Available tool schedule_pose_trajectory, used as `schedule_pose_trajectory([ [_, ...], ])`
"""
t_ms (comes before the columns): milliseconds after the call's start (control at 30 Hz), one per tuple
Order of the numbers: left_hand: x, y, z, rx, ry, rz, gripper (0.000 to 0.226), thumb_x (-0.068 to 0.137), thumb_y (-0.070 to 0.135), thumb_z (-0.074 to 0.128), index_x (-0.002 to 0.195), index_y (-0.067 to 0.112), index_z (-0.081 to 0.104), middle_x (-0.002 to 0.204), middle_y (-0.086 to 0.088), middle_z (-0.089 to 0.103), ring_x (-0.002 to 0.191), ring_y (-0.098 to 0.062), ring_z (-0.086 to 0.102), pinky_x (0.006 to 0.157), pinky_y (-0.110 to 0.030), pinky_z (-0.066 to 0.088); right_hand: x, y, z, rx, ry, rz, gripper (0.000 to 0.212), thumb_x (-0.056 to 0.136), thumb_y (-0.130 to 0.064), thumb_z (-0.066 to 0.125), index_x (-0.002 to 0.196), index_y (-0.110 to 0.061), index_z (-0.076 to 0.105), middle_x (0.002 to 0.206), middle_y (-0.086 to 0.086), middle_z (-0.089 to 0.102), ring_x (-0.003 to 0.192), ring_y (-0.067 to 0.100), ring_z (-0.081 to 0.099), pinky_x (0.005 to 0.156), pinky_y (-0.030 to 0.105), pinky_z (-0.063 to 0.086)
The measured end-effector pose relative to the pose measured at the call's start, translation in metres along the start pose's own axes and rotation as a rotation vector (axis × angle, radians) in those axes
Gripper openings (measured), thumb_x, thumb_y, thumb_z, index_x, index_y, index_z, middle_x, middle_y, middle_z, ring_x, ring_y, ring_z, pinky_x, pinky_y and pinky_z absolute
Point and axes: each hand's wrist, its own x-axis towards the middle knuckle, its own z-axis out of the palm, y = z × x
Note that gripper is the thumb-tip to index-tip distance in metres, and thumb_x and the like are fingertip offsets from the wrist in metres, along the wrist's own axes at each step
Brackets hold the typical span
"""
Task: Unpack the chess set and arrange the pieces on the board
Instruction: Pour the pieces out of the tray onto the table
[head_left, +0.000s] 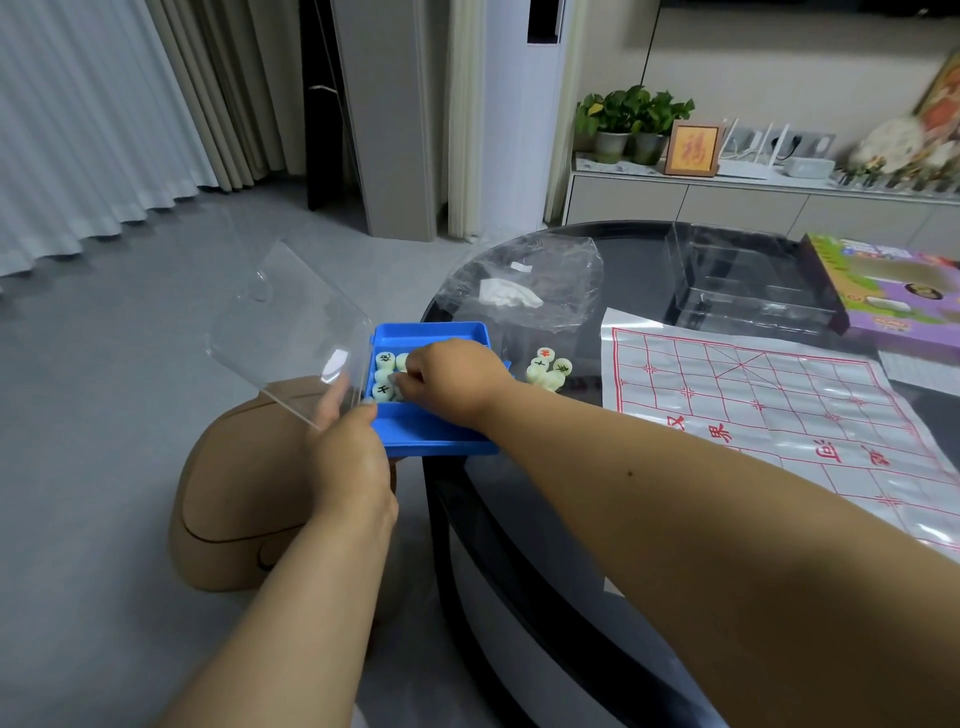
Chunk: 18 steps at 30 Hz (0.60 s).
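At the left edge of the round dark glass table (649, 249), a blue plastic box (436, 431) sits partly overhanging the rim, its clear hinged lid (280, 332) swung open to the left and tilted upward. Left hand (353, 462) holds the box at its near-left corner; thumb lies along the box wall, fingers curl round the lower edge of the lid. Right hand (452, 374) reaches into the box, fingers curled down onto the pale green pieces in the box (385, 375). Whether a piece is actually pinched: cannot tell, fingertips are hidden behind the knuckles. Visible pieces in the box lie at its left side, some showing black characters.

Just right of the box, on the glass: small cluster of unpacked pieces (548, 368), touching one another, at least one with a red character and one with a dark one. These are near but not on the paper board (769, 410), which lies flat on the table to the right, red grid and red characters, glossy, creased.

Other items on the table: crumpled clear plastic bag (524, 291) behind the box; clear plastic tray (748, 280) farther back; purple game carton (888, 286) at far right. Tan rounded stool (244, 493) on the floor below the left hand.
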Motion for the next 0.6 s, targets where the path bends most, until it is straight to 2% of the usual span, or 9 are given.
schedule_pose_trajectory([
  [167,0.001,0.001,-0.003,0.008,-0.005,0.001,0.047,0.092,0.004,0.046,0.132,0.027,0.055,0.119,-0.001,0.061,0.1,-0.017,0.062,0.077,-0.027,0.048,0.002,0.001,0.0,0.127,0.132,0.048,0.046,0.098,-0.036,0.043,0.058,-0.018,0.03,0.057,-0.003,0.035,0.059,0.017,0.038,0.055,0.029,0.027],
  [300,0.001,0.001,-0.005,0.021,-0.02,0.003,0.046,0.093,0.005,0.047,0.132,0.029,0.054,0.123,-0.001,0.06,0.101,-0.016,0.063,0.073,-0.026,0.05,-0.001,0.008,-0.007,0.309,0.27,0.109,0.042,0.097,-0.035,0.046,0.062,-0.014,0.038,0.053,-0.002,0.038,0.052,0.017,0.035,0.051,0.03,0.028],
  [433,0.004,0.001,-0.008,0.039,-0.019,-0.019,0.047,0.093,0.006,0.048,0.132,0.031,0.054,0.123,0.001,0.058,0.102,-0.015,0.062,0.069,-0.026,0.051,-0.01,0.025,-0.016,0.494,0.377,0.265,0.043,0.097,-0.035,0.046,0.058,-0.02,0.037,0.052,-0.001,0.044,0.05,0.014,0.039,0.051,0.029,0.031],
  [533,0.002,0.0,-0.005,0.042,-0.032,-0.034,0.046,0.094,0.006,0.047,0.133,0.031,0.052,0.119,0.002,0.058,0.098,-0.014,0.062,0.065,-0.026,0.05,-0.015,0.037,-0.014,0.636,0.416,0.371,0.045,0.096,-0.038,0.048,0.057,-0.018,0.038,0.069,0.015,0.062,0.055,0.016,0.044,0.057,0.029,0.037],
  [600,0.0,0.001,-0.003,0.039,-0.031,-0.033,0.046,0.095,0.006,0.047,0.134,0.03,0.052,0.117,0.002,0.058,0.095,-0.012,0.062,0.062,-0.025,0.05,-0.016,0.037,-0.012,0.655,0.411,0.383,0.044,0.096,-0.039,0.048,0.057,-0.018,0.04,0.075,0.016,0.065,0.055,0.014,0.045,0.057,0.029,0.037],
])
